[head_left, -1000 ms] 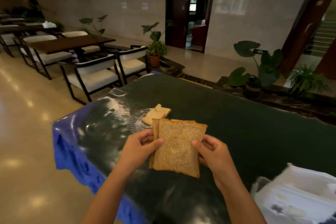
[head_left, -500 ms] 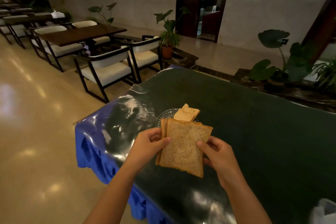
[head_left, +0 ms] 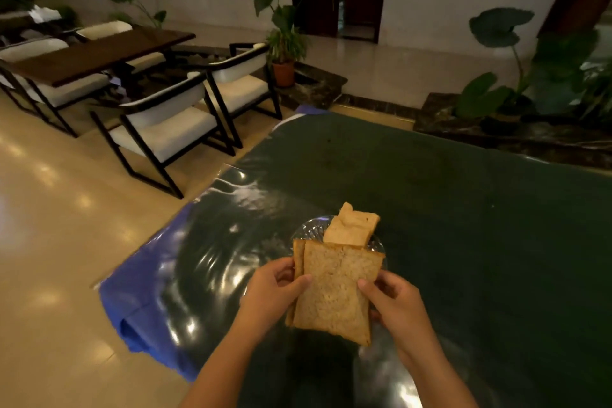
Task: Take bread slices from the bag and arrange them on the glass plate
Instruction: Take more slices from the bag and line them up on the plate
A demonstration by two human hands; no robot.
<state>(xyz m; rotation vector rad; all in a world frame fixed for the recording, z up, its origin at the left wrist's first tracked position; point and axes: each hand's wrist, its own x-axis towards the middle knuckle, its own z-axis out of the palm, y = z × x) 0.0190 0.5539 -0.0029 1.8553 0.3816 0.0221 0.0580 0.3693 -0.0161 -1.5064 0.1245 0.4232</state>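
Head view. You held two bread slices (head_left: 334, 291) upright and stacked face to face, above the near part of the dark green table (head_left: 463, 225) and just on your side of the glass plate (head_left: 306, 232). Your left hand (head_left: 270, 291) gripped the left edge of the pair: its thumb (head_left: 299, 281) lay pressed on the face of the front slice turned toward you, while its fingers curled behind, out of sight, so that the rear slice showed only as a narrow strip beside the thumb. Your right hand (head_left: 392, 300) gripped the right edge in the same way, with its thumb (head_left: 364, 286) on the front face and its fingers closed around the back. Both hands were thus shut on the slices, which sat between thumb and fingers at mid-height, their top crust rising clear of the fingertips and their bottom corner hanging below the hands. The top edge of the held pair overlapped, in this view, the near rim of the plate. On the plate lay paler bread pieces (head_left: 351, 225), resting on its far-right part and apart from your fingers. Beyond the plate's left side, past the table's blue skirt (head_left: 145, 315), stood white-cushioned chairs (head_left: 172, 129); a potted plant (head_left: 284, 43) stood farther back.
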